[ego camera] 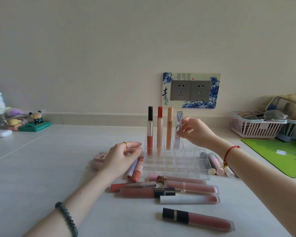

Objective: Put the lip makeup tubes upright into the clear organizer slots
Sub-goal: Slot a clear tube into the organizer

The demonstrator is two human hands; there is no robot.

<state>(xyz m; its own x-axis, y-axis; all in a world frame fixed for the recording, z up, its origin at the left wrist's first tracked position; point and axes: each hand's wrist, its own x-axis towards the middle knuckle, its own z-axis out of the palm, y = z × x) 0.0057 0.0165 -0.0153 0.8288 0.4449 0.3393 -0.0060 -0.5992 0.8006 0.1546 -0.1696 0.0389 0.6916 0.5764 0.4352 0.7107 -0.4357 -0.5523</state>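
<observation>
pinches silver tube (pixel 178 120) in right hand (pixel 195 132), upright in back row of clear organizer (pixel 178 165) beside three standing tubes (pixel 159 134); rests left hand (pixel 121 156), fingers loosely together, at its left wall.

We pinch a silver tube (pixel 179 117) upright in the clear organizer's (pixel 186 161) back row. Left of the grip stand three tubes (pixel 159 134); nearer, loose tubes (pixel 191 187) lie flat.

Head view, forward-down, near organizer (pixel 181 159)

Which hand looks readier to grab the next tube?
Probably left: the left hand is free, beside the lying coral tube; the right hand pinches a silver tube standing in the clear organizer.
</observation>
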